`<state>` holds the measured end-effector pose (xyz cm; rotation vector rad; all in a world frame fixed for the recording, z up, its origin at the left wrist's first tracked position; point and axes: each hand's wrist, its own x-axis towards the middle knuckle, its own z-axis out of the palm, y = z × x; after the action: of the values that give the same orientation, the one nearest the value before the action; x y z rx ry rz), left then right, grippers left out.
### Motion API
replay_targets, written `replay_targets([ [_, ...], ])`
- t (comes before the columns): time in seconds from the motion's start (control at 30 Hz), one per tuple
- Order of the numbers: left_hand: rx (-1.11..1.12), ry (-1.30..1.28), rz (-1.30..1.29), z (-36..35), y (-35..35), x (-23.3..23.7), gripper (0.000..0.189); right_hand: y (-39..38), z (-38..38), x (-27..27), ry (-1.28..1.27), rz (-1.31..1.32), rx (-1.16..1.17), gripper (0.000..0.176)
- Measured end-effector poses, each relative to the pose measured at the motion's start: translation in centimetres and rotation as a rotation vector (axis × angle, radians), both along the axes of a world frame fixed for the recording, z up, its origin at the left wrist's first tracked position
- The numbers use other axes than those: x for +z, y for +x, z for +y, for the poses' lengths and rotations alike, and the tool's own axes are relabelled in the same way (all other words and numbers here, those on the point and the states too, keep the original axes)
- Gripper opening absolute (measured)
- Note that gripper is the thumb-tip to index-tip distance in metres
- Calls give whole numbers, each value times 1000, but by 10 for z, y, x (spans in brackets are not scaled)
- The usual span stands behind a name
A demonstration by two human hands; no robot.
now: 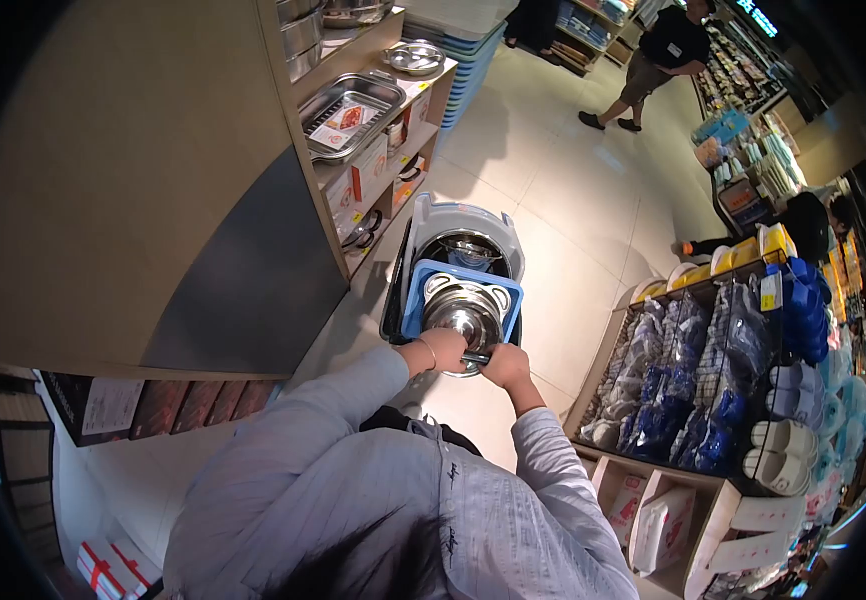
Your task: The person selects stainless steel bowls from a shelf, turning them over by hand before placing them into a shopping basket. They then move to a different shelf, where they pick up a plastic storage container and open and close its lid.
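Both my hands are closed around a dark push handle (475,357) at the near end of a shopping cart (503,232). My left hand (440,348), with a thin band at the wrist, grips its left part; my right hand (505,366) grips the right. Just beyond the hands, a shiny steel bowl (465,312) sits in a blue rectangular tub (416,300) on the cart. White pieces with rounded openings (493,297) lie at the bowl's far side. Farther forward, more shiny metalware (465,246) rests inside the grey cart body. My fingers hide part of the bowl.
A shelf (393,165) on the left holds metal trays and pans. On the right stands a wire bin (688,365) of bagged slippers. A person in dark clothes (658,60) is ahead on the tiled floor (543,180); another person (803,230) bends at the right.
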<state>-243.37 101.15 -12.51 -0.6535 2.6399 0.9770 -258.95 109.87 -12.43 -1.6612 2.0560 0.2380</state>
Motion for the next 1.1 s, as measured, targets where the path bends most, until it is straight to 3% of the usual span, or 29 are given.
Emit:
replay_targets([
  [0.37, 144, -55, 3, -58, -41, 8, 29, -42, -75, 18, -41, -19, 69, 26],
  [1.1, -43, -71, 99, -244, -100, -13, 34, -89, -231, -3, -60, 13, -104, 25],
])
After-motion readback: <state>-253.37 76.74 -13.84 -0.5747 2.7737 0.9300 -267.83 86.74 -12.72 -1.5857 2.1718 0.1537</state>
